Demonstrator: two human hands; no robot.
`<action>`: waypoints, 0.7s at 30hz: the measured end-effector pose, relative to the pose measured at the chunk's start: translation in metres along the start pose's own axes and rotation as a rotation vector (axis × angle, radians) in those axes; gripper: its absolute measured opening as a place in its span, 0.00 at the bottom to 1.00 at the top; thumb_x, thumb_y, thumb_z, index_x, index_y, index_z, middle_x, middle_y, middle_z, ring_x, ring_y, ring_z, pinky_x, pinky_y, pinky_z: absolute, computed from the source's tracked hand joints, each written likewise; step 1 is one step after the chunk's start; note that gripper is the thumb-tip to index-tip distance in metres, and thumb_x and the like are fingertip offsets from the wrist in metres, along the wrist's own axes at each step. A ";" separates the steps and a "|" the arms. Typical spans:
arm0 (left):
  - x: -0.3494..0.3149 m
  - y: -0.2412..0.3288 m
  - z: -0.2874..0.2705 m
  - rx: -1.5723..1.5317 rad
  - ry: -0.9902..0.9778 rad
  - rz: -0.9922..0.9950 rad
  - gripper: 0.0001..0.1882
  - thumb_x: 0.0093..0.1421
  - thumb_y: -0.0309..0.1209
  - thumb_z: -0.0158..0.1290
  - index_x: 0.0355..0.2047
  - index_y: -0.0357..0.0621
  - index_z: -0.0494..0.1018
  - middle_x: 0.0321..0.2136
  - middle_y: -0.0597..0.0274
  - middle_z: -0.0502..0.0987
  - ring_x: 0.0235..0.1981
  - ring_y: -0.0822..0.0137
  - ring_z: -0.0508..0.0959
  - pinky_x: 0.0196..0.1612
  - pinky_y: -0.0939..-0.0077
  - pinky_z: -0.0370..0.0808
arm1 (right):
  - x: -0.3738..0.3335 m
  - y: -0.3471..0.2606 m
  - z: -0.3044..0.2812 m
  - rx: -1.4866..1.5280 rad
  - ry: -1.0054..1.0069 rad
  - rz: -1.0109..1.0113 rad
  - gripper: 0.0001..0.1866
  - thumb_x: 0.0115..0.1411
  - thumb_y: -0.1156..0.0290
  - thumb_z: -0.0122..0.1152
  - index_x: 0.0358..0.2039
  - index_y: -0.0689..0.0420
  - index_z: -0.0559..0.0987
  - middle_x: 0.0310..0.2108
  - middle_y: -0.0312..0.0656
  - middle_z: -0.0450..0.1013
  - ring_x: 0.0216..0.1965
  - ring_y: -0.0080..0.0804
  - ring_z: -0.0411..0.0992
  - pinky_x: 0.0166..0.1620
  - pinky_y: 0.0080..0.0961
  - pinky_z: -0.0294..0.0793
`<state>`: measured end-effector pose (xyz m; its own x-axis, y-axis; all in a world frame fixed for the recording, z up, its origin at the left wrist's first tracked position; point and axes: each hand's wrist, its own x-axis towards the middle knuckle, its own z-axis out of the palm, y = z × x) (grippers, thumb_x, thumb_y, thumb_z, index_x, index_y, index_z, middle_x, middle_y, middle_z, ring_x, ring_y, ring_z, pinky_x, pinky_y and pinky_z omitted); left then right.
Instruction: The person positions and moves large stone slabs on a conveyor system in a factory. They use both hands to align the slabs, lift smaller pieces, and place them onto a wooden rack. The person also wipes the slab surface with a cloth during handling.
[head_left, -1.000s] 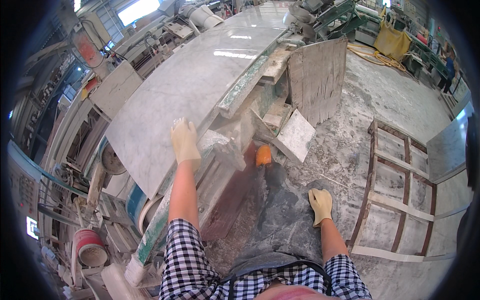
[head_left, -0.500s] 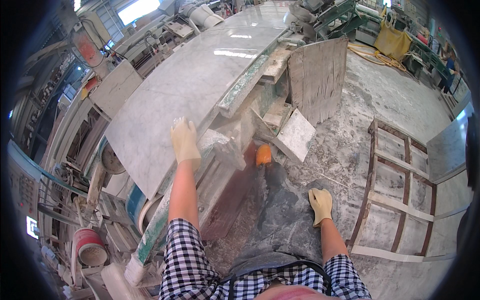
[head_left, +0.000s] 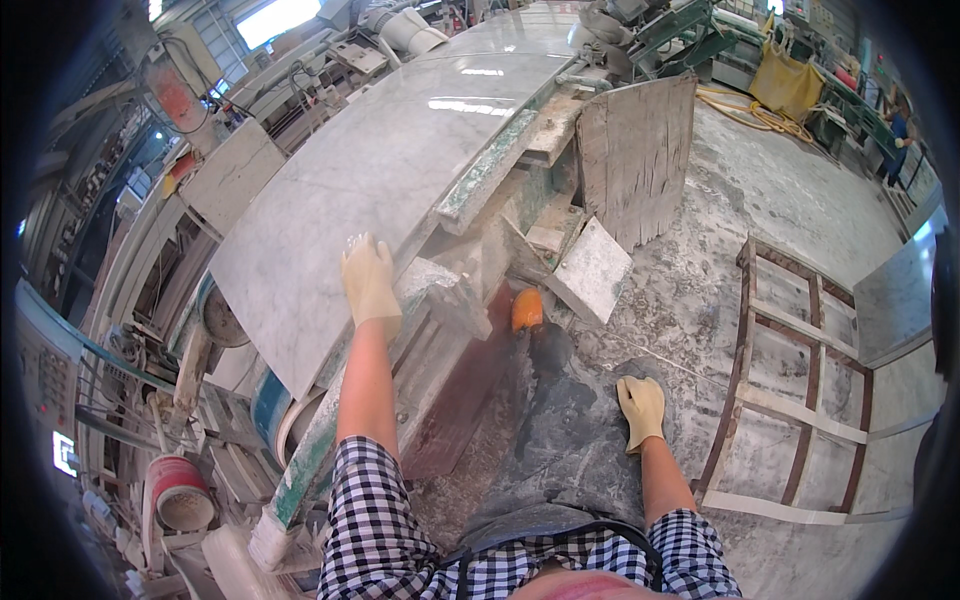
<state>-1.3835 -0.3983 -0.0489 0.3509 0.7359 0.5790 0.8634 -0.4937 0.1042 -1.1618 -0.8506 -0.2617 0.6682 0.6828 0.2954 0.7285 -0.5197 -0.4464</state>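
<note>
A large pale grey, veined stone slab (head_left: 360, 165), apparently marble, lies polished side up on a green-edged machine frame. Against its near right margin rests my left hand (head_left: 370, 280), in a cream rubber glove, palm down with the fingers laid on the stone and nothing held. My right hand (head_left: 641, 410), gloved alike, sits on my dark, dust-stained apron (head_left: 560, 430) over the knee. Its fingers are curled in, and no object shows in them. One orange boot (head_left: 527, 309) stands beside the frame.
A worn wooden board (head_left: 636, 160) and a small tilted plate (head_left: 594, 270) stick out right of the frame. A slatted rack (head_left: 795, 380) lies on the wet, dusty floor to the right. A red bucket (head_left: 182, 495) stands lower left. Yellow hose (head_left: 757, 113) coils farther off.
Both of my hands stay where they were, and the slab has not moved. At the far right edge, a person in blue has shifted slightly.
</note>
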 end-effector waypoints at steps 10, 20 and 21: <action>-0.005 0.015 -0.024 -0.095 -0.092 -0.049 0.21 0.70 0.36 0.46 0.54 0.34 0.76 0.54 0.42 0.78 0.61 0.49 0.73 0.68 0.56 0.63 | -0.001 0.000 0.001 0.023 0.021 -0.004 0.19 0.66 0.61 0.54 0.20 0.57 0.78 0.21 0.51 0.76 0.27 0.52 0.74 0.43 0.46 0.71; -0.001 0.004 -0.007 -0.006 -0.006 -0.001 0.19 0.68 0.38 0.46 0.53 0.44 0.77 0.50 0.53 0.81 0.51 0.51 0.79 0.62 0.54 0.69 | -0.001 0.001 0.001 0.021 0.000 0.014 0.19 0.66 0.61 0.53 0.21 0.58 0.78 0.22 0.51 0.77 0.28 0.53 0.73 0.42 0.47 0.71; -0.001 0.003 -0.005 -0.011 -0.010 -0.008 0.19 0.68 0.38 0.46 0.53 0.44 0.77 0.50 0.53 0.80 0.52 0.51 0.79 0.62 0.54 0.69 | -0.001 0.001 0.001 0.020 0.001 0.015 0.19 0.66 0.61 0.53 0.20 0.58 0.78 0.22 0.51 0.77 0.28 0.53 0.73 0.42 0.47 0.71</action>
<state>-1.3834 -0.4024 -0.0455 0.3477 0.7445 0.5699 0.8620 -0.4930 0.1180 -1.1619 -0.8515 -0.2635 0.6791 0.6747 0.2892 0.7151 -0.5193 -0.4679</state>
